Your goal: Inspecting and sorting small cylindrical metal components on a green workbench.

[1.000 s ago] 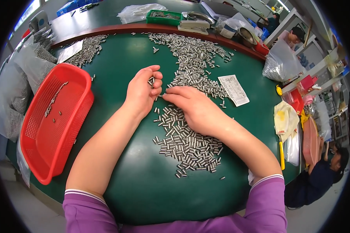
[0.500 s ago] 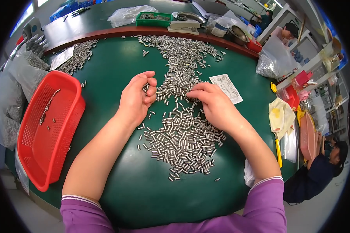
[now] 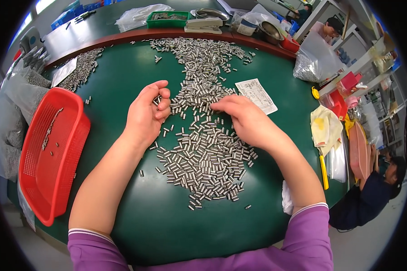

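Observation:
Small shiny metal cylinders lie in a heap in front of me. A narrower band joins it to a far heap of the same pieces. My left hand is left of the band, palm turned inward, fingers curled round a few metal cylinders. My right hand reaches palm down over the band's right side. Its thumb and fingertips are pinched together at a metal cylinder, and the fingers partly hide it. A white printed card lies just beyond the right hand.
A red perforated basket with a few cylinders stands at the left, beside filled clear bags. A raised brown ledge bounds the far edge. At the right are a yellow-handled tool and a clear bag of parts; other people sit beyond.
The view has shifted slightly, so the table and its contents appear farther left. My left hand keeps its curl round the cylinders; the right fingertips have moved only slightly along the band.

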The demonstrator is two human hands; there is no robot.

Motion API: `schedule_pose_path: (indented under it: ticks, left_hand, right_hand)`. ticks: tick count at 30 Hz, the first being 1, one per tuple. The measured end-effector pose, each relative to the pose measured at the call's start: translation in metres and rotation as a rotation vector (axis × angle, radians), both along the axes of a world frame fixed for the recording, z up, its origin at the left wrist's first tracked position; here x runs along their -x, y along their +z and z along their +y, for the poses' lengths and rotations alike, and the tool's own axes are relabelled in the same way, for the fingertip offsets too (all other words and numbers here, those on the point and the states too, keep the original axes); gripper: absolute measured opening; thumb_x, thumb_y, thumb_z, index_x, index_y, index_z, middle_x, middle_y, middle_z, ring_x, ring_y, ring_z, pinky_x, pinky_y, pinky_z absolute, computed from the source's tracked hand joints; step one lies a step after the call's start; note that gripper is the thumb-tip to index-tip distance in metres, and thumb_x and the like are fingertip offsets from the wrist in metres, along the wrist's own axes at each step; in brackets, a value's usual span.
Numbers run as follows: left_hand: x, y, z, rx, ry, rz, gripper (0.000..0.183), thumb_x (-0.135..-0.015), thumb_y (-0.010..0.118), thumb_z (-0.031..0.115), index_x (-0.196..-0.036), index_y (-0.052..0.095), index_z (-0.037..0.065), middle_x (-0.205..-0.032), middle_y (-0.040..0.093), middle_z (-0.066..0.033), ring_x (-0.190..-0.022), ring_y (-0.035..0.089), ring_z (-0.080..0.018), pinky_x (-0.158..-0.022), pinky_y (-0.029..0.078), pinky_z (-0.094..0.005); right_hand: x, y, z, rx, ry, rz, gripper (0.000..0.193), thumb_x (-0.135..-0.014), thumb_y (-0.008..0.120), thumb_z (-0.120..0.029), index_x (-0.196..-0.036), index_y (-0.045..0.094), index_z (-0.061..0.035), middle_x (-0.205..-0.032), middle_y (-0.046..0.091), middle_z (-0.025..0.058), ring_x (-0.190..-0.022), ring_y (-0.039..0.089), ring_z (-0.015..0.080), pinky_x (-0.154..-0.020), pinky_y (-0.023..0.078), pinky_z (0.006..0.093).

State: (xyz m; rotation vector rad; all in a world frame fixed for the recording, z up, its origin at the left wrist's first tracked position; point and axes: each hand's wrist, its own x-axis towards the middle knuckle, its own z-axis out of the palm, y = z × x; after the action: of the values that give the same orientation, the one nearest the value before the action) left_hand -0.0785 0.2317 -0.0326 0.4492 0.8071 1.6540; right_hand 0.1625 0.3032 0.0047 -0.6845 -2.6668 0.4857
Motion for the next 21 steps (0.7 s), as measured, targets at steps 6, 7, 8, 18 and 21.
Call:
schedule_pose_path:
  ticks: [6, 7, 8, 18, 21]
  left_hand:
    - [-0.005, 0.002, 0.001, 0.004, 0.010, -0.026, 0.023, -0.098, 0.047, 0.016, -0.114, 0.051, -0.001, -0.086, 0.052, -0.0038, -0.060, 0.037, -0.0080, -0.047, 0.030, -0.0201]
    - [-0.004, 0.001, -0.001, 0.008, 0.016, -0.024, 0.023, -0.098, 0.047, 0.016, -0.114, 0.051, -0.001, -0.086, 0.052, -0.0038, -0.060, 0.037, -0.0080, -0.047, 0.030, -0.0201]
    - [-0.002, 0.000, -0.002, 0.005, 0.015, -0.029, 0.023, -0.098, 0.047, 0.016, -0.114, 0.051, -0.001, -0.086, 0.052, -0.0039, -0.060, 0.038, -0.0080, -0.047, 0.030, -0.0201]
    - [0.001, -0.004, -0.001, -0.037, -0.035, -0.030, 0.023, -0.098, 0.044, 0.014, -0.114, 0.049, -0.002, -0.089, 0.052, -0.0070, -0.064, 0.039, -0.0108, -0.049, 0.032, -0.0218]
    - [0.000, -0.003, 0.000, -0.040, -0.036, -0.032, 0.023, -0.098, 0.044, 0.014, -0.114, 0.049, -0.002, -0.089, 0.053, -0.0070, -0.063, 0.039, -0.0107, -0.049, 0.032, -0.0218]
  right_hand:
    - [0.004, 0.015, -0.014, 0.261, 0.164, -0.057, 0.043, -0.078, 0.045, 0.013, -0.110, 0.065, -0.0050, -0.113, 0.060, 0.0118, -0.109, 0.056, 0.0296, -0.097, 0.044, 0.0368]
    - [0.004, 0.018, -0.013, 0.321, 0.156, -0.037, 0.042, -0.078, 0.045, 0.013, -0.110, 0.065, -0.0049, -0.112, 0.060, 0.0118, -0.109, 0.056, 0.0292, -0.097, 0.044, 0.0363]
    - [0.004, 0.019, -0.010, 0.381, 0.147, -0.017, 0.042, -0.078, 0.044, 0.013, -0.109, 0.066, -0.0047, -0.111, 0.060, 0.0118, -0.108, 0.057, 0.0289, -0.096, 0.045, 0.0358]
    - [0.000, 0.003, 0.001, 0.130, 0.064, -0.050, 0.042, -0.079, 0.047, 0.013, -0.112, 0.064, -0.0053, -0.110, 0.058, 0.0115, -0.108, 0.056, 0.0309, -0.097, 0.044, 0.0366]
    - [0.000, 0.018, -0.012, 0.252, 0.116, -0.098, 0.043, -0.077, 0.047, 0.013, -0.113, 0.064, -0.0047, -0.107, 0.060, 0.0104, -0.108, 0.056, 0.0282, -0.097, 0.044, 0.0357]
